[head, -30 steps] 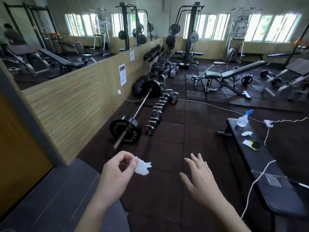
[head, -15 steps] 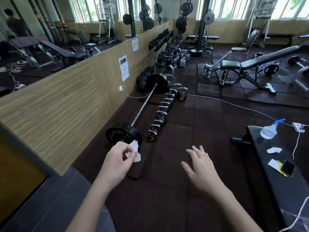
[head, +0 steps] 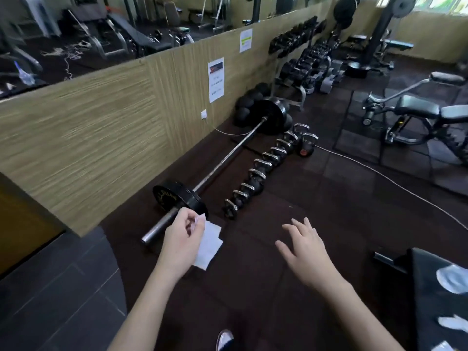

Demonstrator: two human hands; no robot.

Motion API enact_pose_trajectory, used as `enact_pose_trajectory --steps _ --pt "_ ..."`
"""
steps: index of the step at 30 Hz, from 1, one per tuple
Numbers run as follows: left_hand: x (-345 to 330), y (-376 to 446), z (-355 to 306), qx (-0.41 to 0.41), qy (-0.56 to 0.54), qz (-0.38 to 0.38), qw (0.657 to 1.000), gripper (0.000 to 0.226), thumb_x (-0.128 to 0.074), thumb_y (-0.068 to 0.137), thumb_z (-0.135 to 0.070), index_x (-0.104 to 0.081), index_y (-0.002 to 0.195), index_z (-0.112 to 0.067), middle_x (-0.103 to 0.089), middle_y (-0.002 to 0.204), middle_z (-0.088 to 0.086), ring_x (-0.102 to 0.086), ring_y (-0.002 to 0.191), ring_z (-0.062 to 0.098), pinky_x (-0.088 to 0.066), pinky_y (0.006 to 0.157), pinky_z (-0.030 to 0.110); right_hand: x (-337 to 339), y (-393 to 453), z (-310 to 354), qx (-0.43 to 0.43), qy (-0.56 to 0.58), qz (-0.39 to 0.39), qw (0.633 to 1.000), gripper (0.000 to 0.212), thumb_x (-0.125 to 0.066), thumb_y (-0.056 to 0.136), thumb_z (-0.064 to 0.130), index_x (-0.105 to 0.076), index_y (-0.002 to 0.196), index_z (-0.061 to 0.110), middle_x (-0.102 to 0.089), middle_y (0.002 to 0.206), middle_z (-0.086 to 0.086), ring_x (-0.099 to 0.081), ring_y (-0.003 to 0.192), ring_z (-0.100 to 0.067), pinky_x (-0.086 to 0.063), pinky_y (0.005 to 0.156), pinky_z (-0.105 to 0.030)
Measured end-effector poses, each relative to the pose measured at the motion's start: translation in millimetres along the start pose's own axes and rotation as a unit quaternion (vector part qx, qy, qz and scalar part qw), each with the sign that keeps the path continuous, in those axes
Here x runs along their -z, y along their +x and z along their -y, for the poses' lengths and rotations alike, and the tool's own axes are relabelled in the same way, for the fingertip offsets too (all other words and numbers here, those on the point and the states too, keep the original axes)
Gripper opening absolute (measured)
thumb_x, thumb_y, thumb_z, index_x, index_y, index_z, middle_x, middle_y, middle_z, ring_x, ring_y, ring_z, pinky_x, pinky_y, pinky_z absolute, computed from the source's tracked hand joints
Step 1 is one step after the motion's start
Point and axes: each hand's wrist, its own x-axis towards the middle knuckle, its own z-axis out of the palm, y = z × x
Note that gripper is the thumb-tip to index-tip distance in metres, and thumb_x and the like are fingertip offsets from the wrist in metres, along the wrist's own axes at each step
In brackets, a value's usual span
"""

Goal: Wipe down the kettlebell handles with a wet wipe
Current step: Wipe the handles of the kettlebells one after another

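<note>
Roughly ten black kettlebells with shiny chrome handles (head: 263,171) stand in a single file on the dark rubber gym floor (head: 316,198), running away from the viewer — with one more red-marked kettlebell (head: 307,145) set just beside the far end of the row. None of the handles is being touched, and nothing in view shows that any has been wiped; by my reading the wiping has not begun and the whole row is left to do.

The white wet wipe (head: 209,243) hangs, partly unfolded, from the left hand (head: 181,243), whose thumb and curled fingers (head: 193,221) pinch its top edge. It is held in the air near the closest kettlebell, short of it and not in contact. The right hand (head: 307,252) holds nothing — its fingers are straight and spread, palm down, reaching forward above the floor.

Just to the left of the row lies a long steel barbell with black plates (head: 217,168), its near sleeve poking out beside the left hand; the bar runs parallel to the kettlebells along a wood-grain panelled wall (head: 101,138) that carries two paper notices. Past the far plate sit dark round balls and a rack of dumbbells (head: 304,59). A pale cable (head: 395,183) crosses the floor on the right, near an adjustable black weight bench (head: 415,115). At the lower right corner the edge of a black padded counter (head: 430,307) shows, with blurred pale items on it that I cannot identify.
</note>
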Motion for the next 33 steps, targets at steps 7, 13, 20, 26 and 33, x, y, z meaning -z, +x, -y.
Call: enact_pose_trajectory --steps 7,13,20,26,33 --pt "-98.9 147.2 14.0 0.048 -0.048 -0.025 0.997 0.016 -0.065 0.1 -0.032 -0.063 0.09 -0.02 -0.064 0.084 0.016 -0.053 0.065 0.012 -0.048 0.06 0.033 -8.0 186.6 -58.4 0.05 -0.001 0.029 0.998 0.053 -0.05 0.103 0.048 -0.046 0.148 0.021 -0.032 0.164 -0.005 -0.007 0.158 -0.03 -0.014 0.127 -0.043" --pt "-171.8 288.3 51.2 0.083 -0.012 -0.043 0.996 0.024 -0.071 0.095 -0.017 -0.058 0.075 -0.019 -0.06 0.077 -0.006 -0.054 0.067 0.006 -0.046 0.067 0.019 -29.9 361.9 -100.9 0.073 -0.006 0.081 0.994 0.052 -0.047 0.103 0.048 -0.044 0.149 0.024 -0.029 0.165 -0.001 -0.004 0.159 -0.025 -0.012 0.127 -0.04" --pt "-250.3 425.4 111.6 0.118 0.076 -0.075 0.987 0.025 -0.065 0.098 -0.019 -0.052 0.077 -0.018 -0.064 0.077 0.0 -0.063 0.076 0.014 -0.052 0.072 0.03 -96.2 533.2 -152.0 0.122 -0.028 0.159 0.979 0.05 -0.046 0.104 0.048 -0.045 0.148 0.024 -0.031 0.164 0.001 -0.005 0.158 -0.023 -0.017 0.127 -0.04" --pt "-342.2 512.1 230.7 0.155 0.097 -0.127 0.975 0.02 -0.058 0.103 -0.033 -0.052 0.088 -0.024 -0.057 0.071 0.003 -0.052 0.06 0.015 -0.048 0.063 0.038 -230.0 668.3 -207.3 0.195 -0.053 0.215 0.955 0.051 -0.045 0.104 0.049 -0.042 0.15 0.027 -0.028 0.165 0.005 -0.002 0.159 -0.021 -0.013 0.127 -0.036" --pt "-464.1 584.4 451.8 0.181 0.142 -0.156 0.961 0.018 -0.053 0.104 -0.047 -0.052 0.091 -0.034 -0.065 0.075 -0.005 -0.065 0.072 0.013 -0.056 0.068 0.04 -438.2 786.5 -288.6 0.307 -0.054 0.242 0.919 0.052 -0.048 0.104 0.045 -0.043 0.15 0.022 -0.031 0.163 0.004 -0.006 0.158 -0.02 -0.015 0.129 -0.037"
